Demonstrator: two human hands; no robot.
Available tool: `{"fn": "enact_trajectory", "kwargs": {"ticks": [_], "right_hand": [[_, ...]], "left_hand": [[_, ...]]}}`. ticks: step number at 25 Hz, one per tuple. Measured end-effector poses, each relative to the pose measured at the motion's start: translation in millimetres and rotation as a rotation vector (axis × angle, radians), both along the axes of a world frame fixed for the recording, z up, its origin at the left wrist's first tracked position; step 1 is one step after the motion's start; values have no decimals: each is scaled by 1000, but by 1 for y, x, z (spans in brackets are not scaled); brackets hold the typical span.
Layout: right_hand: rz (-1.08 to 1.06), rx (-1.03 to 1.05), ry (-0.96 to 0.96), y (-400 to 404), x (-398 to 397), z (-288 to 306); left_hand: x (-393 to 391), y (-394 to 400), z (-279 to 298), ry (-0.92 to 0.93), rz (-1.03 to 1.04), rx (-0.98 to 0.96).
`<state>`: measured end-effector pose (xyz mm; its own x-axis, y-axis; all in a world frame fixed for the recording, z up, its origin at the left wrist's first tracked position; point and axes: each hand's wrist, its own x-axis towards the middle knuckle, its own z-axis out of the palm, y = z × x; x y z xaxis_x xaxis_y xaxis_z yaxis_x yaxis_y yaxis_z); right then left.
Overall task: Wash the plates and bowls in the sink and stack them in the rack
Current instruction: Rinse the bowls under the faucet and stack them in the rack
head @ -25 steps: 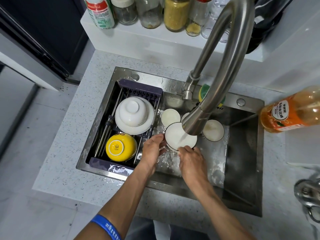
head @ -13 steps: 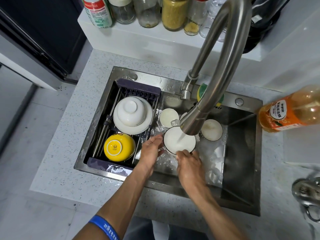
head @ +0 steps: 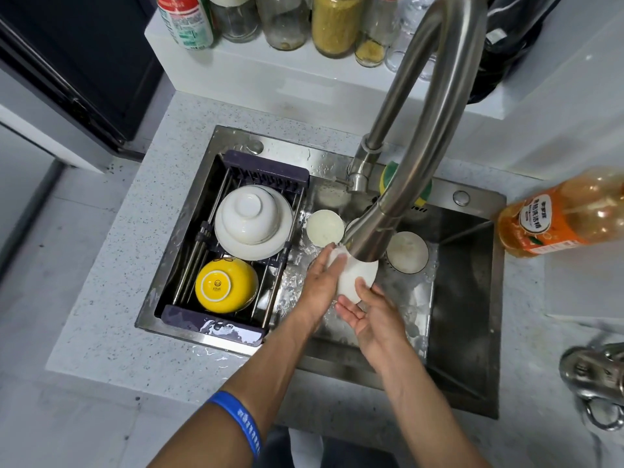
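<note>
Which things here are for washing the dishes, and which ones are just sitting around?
For the job: white dish in both hands, faucet, sink, rack, yellow bowl, white bowl, sponge.

Just sitting around: spice jars, orange bottle.

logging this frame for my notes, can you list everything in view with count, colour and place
sink: 1, steel, set in the speckled counter
tap: 1, steel, arching over the sink
rack: 1, dark, left part of the sink
yellow bowl: 1, upside down, near end of the rack
white bowl: 1, upside down on a white plate in the rack
dishes in the sink: at least 2, white
sponge: 1, green and yellow, behind the tap
orange bottle: 1, right counter
jars: several, on the back shelf
held dish: 1, white, under the tap
left hand: on the held dish
right hand: holds its lower edge
</note>
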<state>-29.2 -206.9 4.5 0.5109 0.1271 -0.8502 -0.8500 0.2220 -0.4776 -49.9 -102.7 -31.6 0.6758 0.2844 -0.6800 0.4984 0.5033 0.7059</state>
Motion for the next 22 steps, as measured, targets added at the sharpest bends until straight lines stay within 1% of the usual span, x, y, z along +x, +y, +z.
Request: {"fn": "enact_trajectory", "kwargs": {"ticks": [3,8,11,14,16,18,20,22], "right_hand": [[15,31,45,-11,7,7],[87,5,166,-8,16,-5],[219,-111,154,12,20,-19],[310,-298,56,38,21,-36],[362,-417,-25,51,21,-47],[412,-452,-73,57,25,-52],[372,-339,-63,58,28,-47],[326,-241,0,52,30,-39]], "left_hand": [[14,0,0,76,-12,93],[8,21,-7,192,125,-21],[-3,36,-3,256,216,-7],[-15,45,-1,221,251,43],[-22,49,2,193,287,-15],[-25,52,5,172,294,-101],[-23,50,6,137,265,-234],[-17,42,8,109,264,-327]]}}
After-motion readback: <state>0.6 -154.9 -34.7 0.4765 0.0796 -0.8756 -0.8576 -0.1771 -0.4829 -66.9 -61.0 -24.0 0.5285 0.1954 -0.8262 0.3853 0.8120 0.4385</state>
